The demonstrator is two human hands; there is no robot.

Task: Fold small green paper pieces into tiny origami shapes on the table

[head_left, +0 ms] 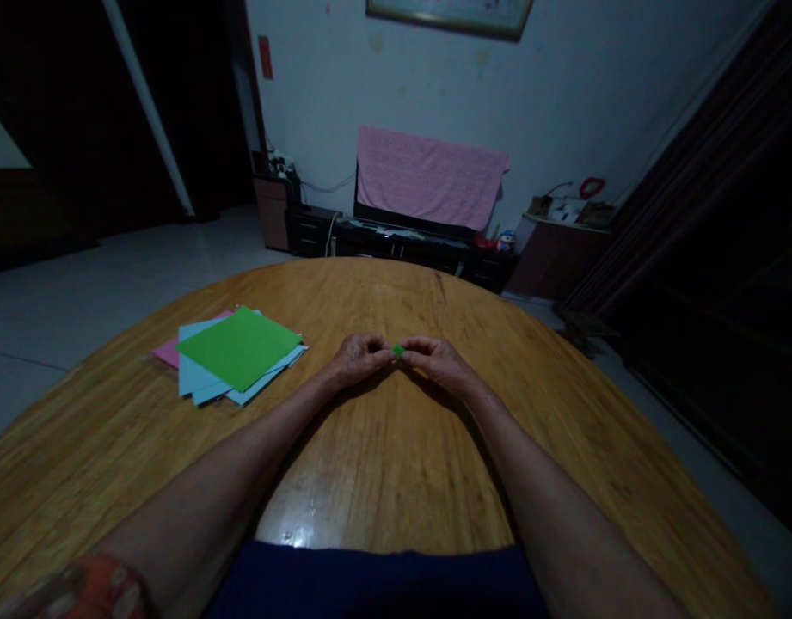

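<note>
A small piece of green paper [399, 352] is held between both hands, over the middle of the wooden table. My left hand [362, 358] pinches its left side between thumb and fingers. From the right, my right hand [438, 361] pinches the opposite side the same way. Only a little of the green shows between the fingertips; how it is folded is too small to make out. Both forearms reach in from the near edge of the table.
On the left of the round wooden table [383, 464] lies a fanned stack of coloured paper, a green sheet [242, 346] on top of light blue and pink ones. Beyond the far edge stand a low black cabinet [370, 244] and a screen covered by a pink towel [427, 176].
</note>
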